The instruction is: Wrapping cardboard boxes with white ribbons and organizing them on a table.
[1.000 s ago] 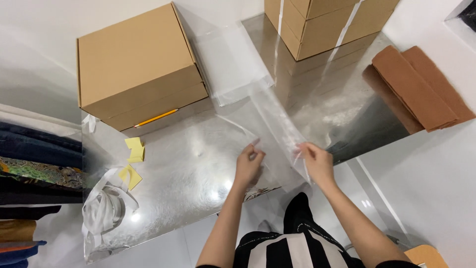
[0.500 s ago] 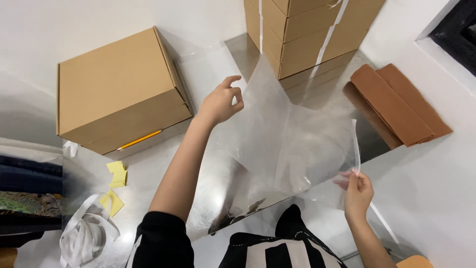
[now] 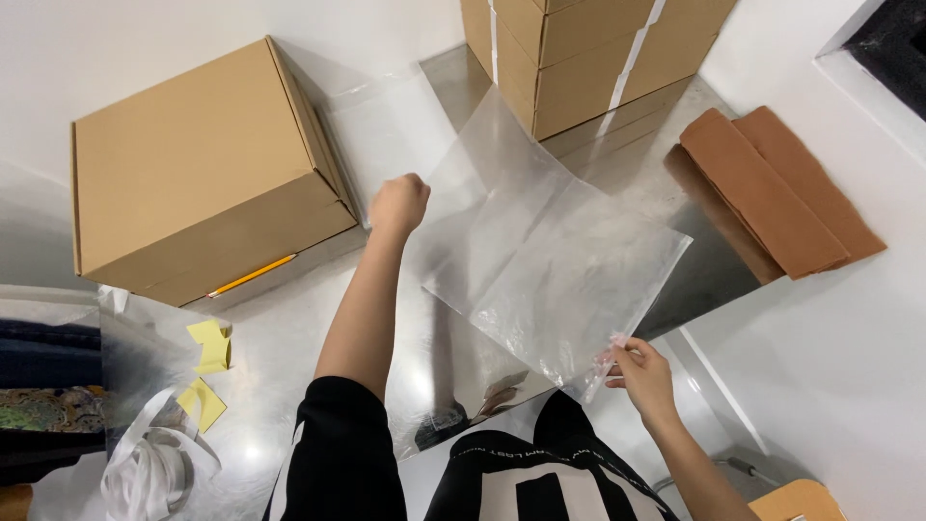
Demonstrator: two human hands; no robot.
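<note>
Fingers (image 3: 617, 359) of the right hand (image 3: 644, 378) pinch one corner of a clear plastic bag (image 3: 540, 260), while the left hand (image 3: 397, 205) grips its far edge in a closed fist, spreading it above the shiny bench (image 3: 289, 328). The slippery film could slide from that light corner pinch.
</note>
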